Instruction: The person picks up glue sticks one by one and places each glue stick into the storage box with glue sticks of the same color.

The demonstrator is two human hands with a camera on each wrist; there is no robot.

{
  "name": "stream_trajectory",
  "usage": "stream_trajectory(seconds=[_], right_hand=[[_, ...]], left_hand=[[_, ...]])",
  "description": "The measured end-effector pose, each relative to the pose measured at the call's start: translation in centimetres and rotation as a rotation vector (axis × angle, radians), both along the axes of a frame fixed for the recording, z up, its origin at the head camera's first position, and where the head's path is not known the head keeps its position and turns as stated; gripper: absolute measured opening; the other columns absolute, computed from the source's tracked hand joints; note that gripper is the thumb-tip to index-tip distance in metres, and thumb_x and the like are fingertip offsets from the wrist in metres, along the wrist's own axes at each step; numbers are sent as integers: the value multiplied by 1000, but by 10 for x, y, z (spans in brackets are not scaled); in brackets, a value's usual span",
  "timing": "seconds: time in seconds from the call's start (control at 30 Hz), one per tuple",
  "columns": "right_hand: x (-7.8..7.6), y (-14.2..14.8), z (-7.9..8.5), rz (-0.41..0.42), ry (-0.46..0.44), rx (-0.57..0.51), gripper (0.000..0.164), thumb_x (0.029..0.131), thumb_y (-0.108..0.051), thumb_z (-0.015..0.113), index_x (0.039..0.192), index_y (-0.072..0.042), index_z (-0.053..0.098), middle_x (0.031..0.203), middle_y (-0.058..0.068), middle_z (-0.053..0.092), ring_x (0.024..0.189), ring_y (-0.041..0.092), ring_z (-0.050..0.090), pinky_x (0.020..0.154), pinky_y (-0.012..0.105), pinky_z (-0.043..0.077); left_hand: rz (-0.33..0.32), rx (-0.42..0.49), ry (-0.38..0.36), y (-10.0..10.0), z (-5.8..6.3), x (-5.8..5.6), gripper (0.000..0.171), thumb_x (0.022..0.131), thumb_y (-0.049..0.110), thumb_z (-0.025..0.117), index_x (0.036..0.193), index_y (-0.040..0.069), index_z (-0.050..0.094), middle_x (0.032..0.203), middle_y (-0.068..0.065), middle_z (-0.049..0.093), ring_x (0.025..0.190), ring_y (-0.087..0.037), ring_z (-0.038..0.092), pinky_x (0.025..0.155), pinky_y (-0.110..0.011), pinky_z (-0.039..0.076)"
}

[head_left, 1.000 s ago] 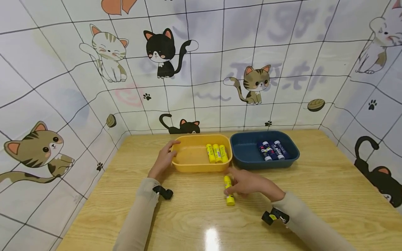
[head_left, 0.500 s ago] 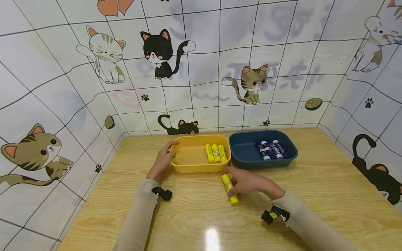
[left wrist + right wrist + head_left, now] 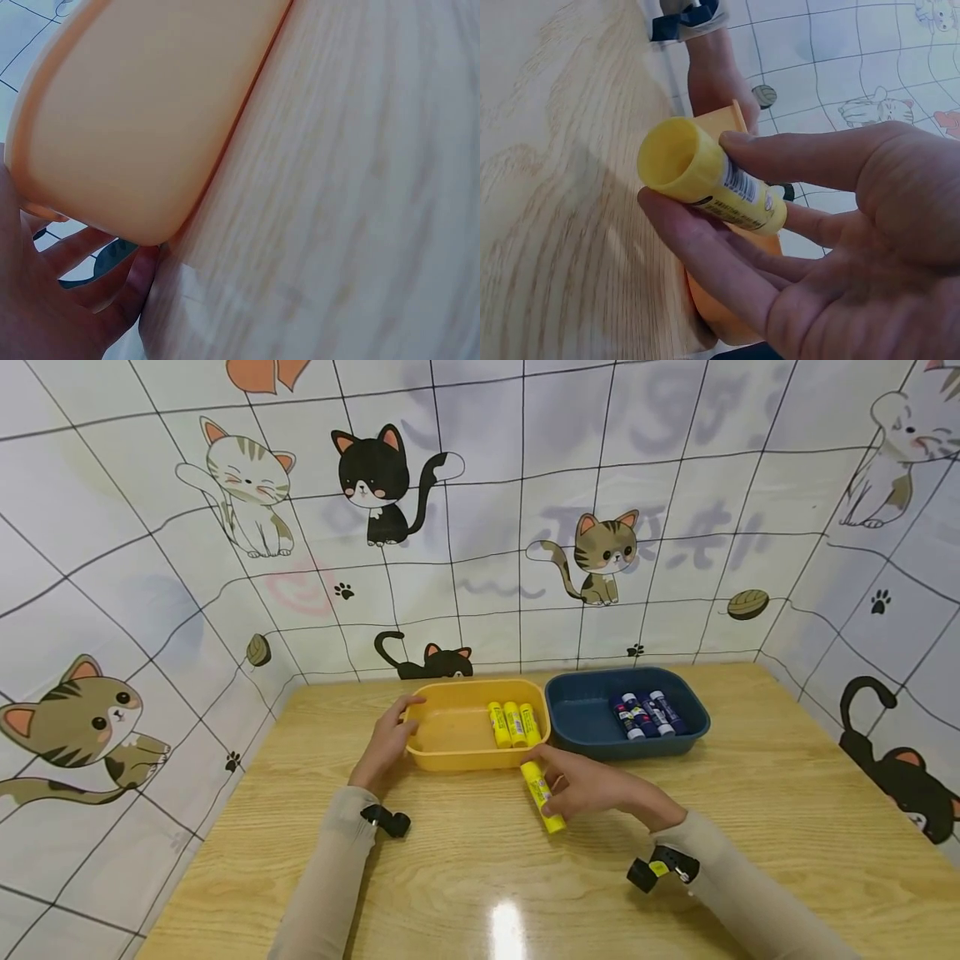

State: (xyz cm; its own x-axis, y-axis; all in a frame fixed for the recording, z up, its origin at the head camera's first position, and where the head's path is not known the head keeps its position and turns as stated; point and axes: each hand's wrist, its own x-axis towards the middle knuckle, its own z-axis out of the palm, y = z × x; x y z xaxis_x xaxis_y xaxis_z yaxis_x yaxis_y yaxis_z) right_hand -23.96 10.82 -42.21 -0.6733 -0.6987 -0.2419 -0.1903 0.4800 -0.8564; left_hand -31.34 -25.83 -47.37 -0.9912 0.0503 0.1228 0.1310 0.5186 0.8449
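My right hand [image 3: 596, 783] pinches a yellow glue stick [image 3: 542, 797] between thumb and fingers, tilted just in front of the yellow tray [image 3: 465, 762]. The right wrist view shows the stick's hollow round end and a barcode label on the glue stick [image 3: 739, 184]. Several inches left, my left hand [image 3: 384, 745] grips the tray's left end. In the left wrist view the thumb lies at the tray's rim and the fingers of the left hand [image 3: 82, 300] are against its outer wall. Three more yellow glue sticks [image 3: 514, 724] lie side by side in the tray's right part.
A dark blue tray [image 3: 585, 714] stands right beside the yellow one, with several navy glue sticks [image 3: 648, 717] with white ends in its right half. Behind both trays rises a cat-print wall covering [image 3: 495, 543]. The wooden table [image 3: 450, 877] stretches toward the front.
The glue stick has been lifted from the table and tilted, moving a little up and left toward the yellow tray with my right hand. My left hand stays at the tray's left end.
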Motion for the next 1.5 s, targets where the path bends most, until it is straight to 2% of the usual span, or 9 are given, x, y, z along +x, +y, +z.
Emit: stream_trajectory(seconds=[0.23,0.5,0.83,1.0,1.07,1.13,1.2,1.27,1.5], right_hand=[[-1,4,4,54,-25,-119,76,92,-7,73,157,-8,33,129,25,52,99,27,62,73,43,60],[1,4,10,29,-38,-112,74,90,-10,75,155,-13,38,126,22,53,102,28,60,77,37,59],[-1,5,13,7,-39,-119,75,90,-10,75,154,-17,39,125,20,55,103,30,61,79,39,59],[-3,3,19,12,-44,-121,76,90,-10,75,155,-14,36,129,23,55,103,28,62,80,41,61],[-5,2,21,21,-44,-127,76,91,-10,74,155,-13,35,132,25,54,103,28,62,81,45,61],[-6,1,24,28,-43,-133,77,91,-11,74,156,-12,33,135,27,53,103,29,63,82,50,60],[-8,-1,27,29,-40,-137,78,91,-11,74,156,-12,33,136,28,53,103,29,63,83,53,59],[-9,-3,30,33,-29,-141,79,91,-12,74,157,-11,31,135,28,54,104,28,64,83,50,60],[-16,-11,40,18,-1,-103,79,91,-14,76,157,-15,32,138,28,54,112,32,65,84,44,61]], left_hand=[[-7,2,10,0,1,-1,48,98,10,47,145,18,55,157,-9,48,115,-34,58,89,-38,50],[-15,2,10,0,3,0,48,99,10,47,145,16,55,155,-12,49,114,-34,58,82,-34,51],[-5,2,8,1,0,0,47,98,10,47,144,18,55,158,-8,48,126,-36,55,102,-50,47],[-7,13,23,0,-2,-3,47,99,9,47,144,17,55,159,-8,46,139,-36,47,115,-56,38],[-9,12,20,0,-1,-4,47,99,10,47,144,17,55,159,-8,46,135,-37,50,110,-54,43],[-7,11,17,0,0,-4,47,98,10,47,144,18,56,158,-9,46,123,-36,55,97,-46,51],[-6,4,18,0,0,-4,47,98,11,47,144,19,56,157,-10,48,113,-35,58,85,-39,51],[-8,1,23,0,0,-3,48,98,11,47,144,19,56,156,-11,48,105,-33,58,76,-34,49],[-2,10,15,-1,0,-1,48,98,12,47,144,21,56,153,-14,50,103,-33,59,71,-31,49]])
